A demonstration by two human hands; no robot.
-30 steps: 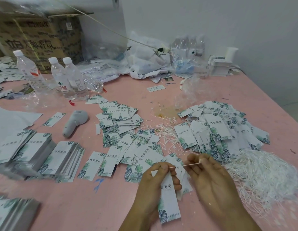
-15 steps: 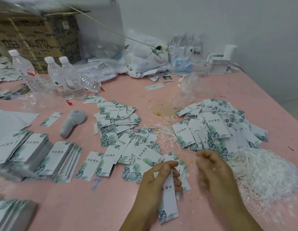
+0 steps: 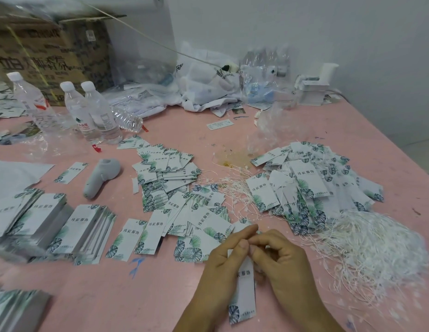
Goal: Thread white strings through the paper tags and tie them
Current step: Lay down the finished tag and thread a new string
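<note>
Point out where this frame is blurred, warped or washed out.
Head view: the cardboard box at top left and the tag stacks at the left edge are smeared; wide-angle bending curves the table edge; lighting is flat and soft, without glare; both hands stay fairly sharp.

On the table, both hands meet at 6 o'clock over one paper tag. A heap of strings lies at 4 o'clock, threaded tags at 2 o'clock, loose tags at centre, stacked tags at 9 o'clock, and bottles before a cardboard box at 11 o'clock.
</note>
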